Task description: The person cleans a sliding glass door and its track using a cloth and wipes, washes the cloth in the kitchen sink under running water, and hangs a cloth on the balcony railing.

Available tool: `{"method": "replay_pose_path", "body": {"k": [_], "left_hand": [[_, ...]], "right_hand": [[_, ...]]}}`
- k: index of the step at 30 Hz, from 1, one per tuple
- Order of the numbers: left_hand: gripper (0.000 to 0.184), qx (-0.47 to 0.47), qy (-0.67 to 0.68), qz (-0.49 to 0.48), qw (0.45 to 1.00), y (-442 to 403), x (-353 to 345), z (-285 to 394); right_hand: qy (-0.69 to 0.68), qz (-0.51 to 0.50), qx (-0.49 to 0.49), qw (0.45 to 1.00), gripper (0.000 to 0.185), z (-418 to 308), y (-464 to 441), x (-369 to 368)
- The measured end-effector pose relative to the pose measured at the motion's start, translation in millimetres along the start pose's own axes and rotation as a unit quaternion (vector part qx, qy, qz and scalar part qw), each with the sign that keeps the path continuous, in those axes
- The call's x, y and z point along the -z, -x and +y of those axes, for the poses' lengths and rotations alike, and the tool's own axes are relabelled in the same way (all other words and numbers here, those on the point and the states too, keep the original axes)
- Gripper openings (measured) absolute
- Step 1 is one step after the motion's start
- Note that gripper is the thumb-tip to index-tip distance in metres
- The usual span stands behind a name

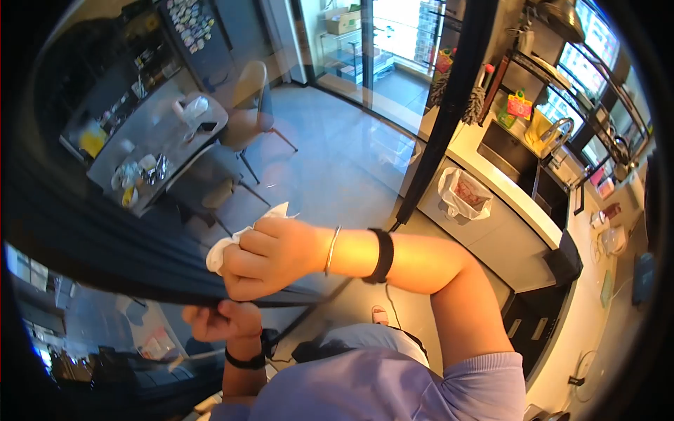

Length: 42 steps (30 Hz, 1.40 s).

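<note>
- Bright red-and-yellow packet [519, 107] beside the sink: any lettering on it is too small to read. The cardboard box [344, 22] beyond the far doorway is likewise too small to show any print clearly.
- White wipe [219, 254]: thin, soft and crumpled, with a pointed corner sticking up; I cannot tell whether it is paper or fabric. It lies bunched in the right hand [270, 258], in front of the glass panel [344, 168].
- Right hand: closed in a fist, fingers curled firmly round the wipe, knuckles toward the camera. The wrist bears a slim metal bangle [331, 251] and, higher up, a wide black band [382, 256].
- Left hand [239, 321]: just below the right, fingers bent and thumb up beside a dark frame edge [267, 303]; I cannot tell whether it grips that edge. A black strap [246, 362] circles its wrist.
- Glass panel: smooth, see-through, with faint reflections, bordered by a dark, straight upright [449, 119].
- Behind the glass: a long pale table [158, 128] with rounded corners, cluttered with small things, and a chair [251, 88] with a curved back, on a smooth grey floor [316, 126].
- Kitchen side, at the picture's right: a light counter [540, 216] with a dark, rectangular sink [502, 151], a curved shiny tap [559, 132], and a white-lined bin [449, 191] against the cabinet fronts [484, 245].
</note>
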<state>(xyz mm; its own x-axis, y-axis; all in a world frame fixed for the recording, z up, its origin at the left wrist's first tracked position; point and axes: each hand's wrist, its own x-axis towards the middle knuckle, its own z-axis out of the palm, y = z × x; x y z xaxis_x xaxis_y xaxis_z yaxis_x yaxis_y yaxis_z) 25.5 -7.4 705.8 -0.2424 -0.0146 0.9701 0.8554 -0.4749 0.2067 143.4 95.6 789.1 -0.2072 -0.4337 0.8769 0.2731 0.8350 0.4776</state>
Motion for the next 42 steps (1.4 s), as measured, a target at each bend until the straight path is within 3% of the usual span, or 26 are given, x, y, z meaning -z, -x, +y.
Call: {"method": "replay_pose_path", "body": {"k": [2, 3, 5, 6, 7, 8, 9, 11, 12, 13, 15, 16, 17, 19, 20, 22, 24, 25, 28, 32, 34, 36, 38, 40, 41, 42], "left_hand": [[0.032, -0.004, 0.001, -0.006, 1.000, 1, 6, -4], [0.031, 0.001, -0.001, -0.010, 1.000, 3, 8, -5], [0.030, 0.005, -0.003, -0.012, 1.000, 4, 10, -5], [0.029, 0.006, -0.021, -0.022, 1.000, 2, 12, -4], [0.028, 0.007, -0.039, -0.032, 0.999, 0, 11, -4], [0.028, 0.005, -0.039, -0.031, 0.999, -2, 9, -4], [0.027, 0.002, -0.055, -0.026, 0.998, -3, 7, -2], [0.026, 0.000, -0.074, -0.022, 0.997, -3, 8, -1], [0.027, 0.002, -0.095, -0.022, 0.995, -1, 11, -3], [0.027, 0.004, -0.116, -0.020, 0.993, 0, 12, -3], [0.028, -0.003, -0.139, -0.014, 0.990, -2, 11, -2], [0.028, -0.012, -0.159, -0.010, 0.987, -4, 10, -2], [0.028, -0.012, -0.160, -0.008, 0.987, -4, 10, -2], [0.029, -0.022, -0.152, -0.004, 0.988, -5, 10, -4], [0.029, -0.024, -0.151, -0.003, 0.988, -4, 9, -2], [0.027, -0.007, -0.133, 0.006, 0.991, -5, 8, -2], [0.025, -0.001, -0.128, -0.002, 0.992, -2, 12, -4], [0.023, 0.010, -0.126, -0.014, 0.992, 0, 16, -4], [0.020, 0.014, -0.121, -0.023, 0.992, -1, 16, -4], [0.019, -0.007, -0.155, -0.009, 0.988, -3, 13, -6], [0.019, -0.008, -0.162, -0.007, 0.987, -4, 17, -5], [0.020, -0.007, -0.175, -0.009, 0.985, -3, 20, -8], [0.021, -0.018, -0.191, -0.017, 0.981, -4, 29, -10], [0.021, -0.010, -0.187, -0.011, 0.982, 1, 33, -15], [0.021, -0.005, -0.209, -0.005, 0.978, 2, 37, -16], [0.021, -0.003, -0.212, -0.007, 0.977, 4, 40, -19]], "right_hand": [[-0.006, -0.097, -0.062, 0.993, 0.009, 42, -11, 26], [0.026, -0.236, -0.156, 0.959, 0.014, 72, -27, 41], [0.194, -0.020, -0.182, 0.964, 0.023, 149, -12, 50], [0.168, 0.066, -0.200, 0.963, 0.030, 184, -11, 60], [0.193, 0.088, -0.193, 0.958, 0.031, 215, -7, 74], [0.194, 0.119, -0.240, 0.944, 0.019, 244, 7, 84], [0.227, 0.084, -0.354, 0.904, 0.034, 260, 13, 102], [0.254, 0.110, -0.443, 0.853, 0.031, 284, 23, 121], [0.251, 0.172, -0.421, 0.854, 0.012, 283, 22, 119], [0.250, 0.150, -0.474, 0.831, 0.015, 279, 23, 118], [0.267, 0.091, -0.448, 0.849, 0.018, 263, 30, 105], [0.275, 0.088, -0.337, 0.896, 0.014, 226, 14, 90], [0.198, 0.098, -0.303, 0.927, 0.012, 197, 8, 73], [-0.032, -0.002, -0.294, 0.955, 0.010, 131, 10, 48], [0.082, -0.090, -0.150, 0.981, 0.009, 107, 14, 52], [0.094, 0.006, -0.067, 0.993, 0.013, 143, 22, 59], [0.178, -0.053, -0.222, 0.957, 0.015, 192, 29, 86], [0.080, -0.007, -0.344, 0.935, 0.020, 221, 46, 96], [0.299, -0.008, -0.509, 0.807, 0.020, 289, 81, 131], [0.270, -0.040, -0.401, 0.875, 0.016, 224, 69, 106], [0.060, -0.062, -0.366, 0.927, 0.005, 157, 80, 71], [0.105, -0.118, -0.135, 0.978, 0.011, 109, 55, 70], [0.094, -0.048, -0.071, 0.992, 0.013, 155, 59, 75], [0.213, -0.070, -0.162, 0.961, 0.009, 211, 70, 95], [0.223, -0.101, -0.336, 0.910, 0.015, 239, 75, 107], [0.238, -0.053, -0.400, 0.883, 0.019, 262, 80, 126]]}}
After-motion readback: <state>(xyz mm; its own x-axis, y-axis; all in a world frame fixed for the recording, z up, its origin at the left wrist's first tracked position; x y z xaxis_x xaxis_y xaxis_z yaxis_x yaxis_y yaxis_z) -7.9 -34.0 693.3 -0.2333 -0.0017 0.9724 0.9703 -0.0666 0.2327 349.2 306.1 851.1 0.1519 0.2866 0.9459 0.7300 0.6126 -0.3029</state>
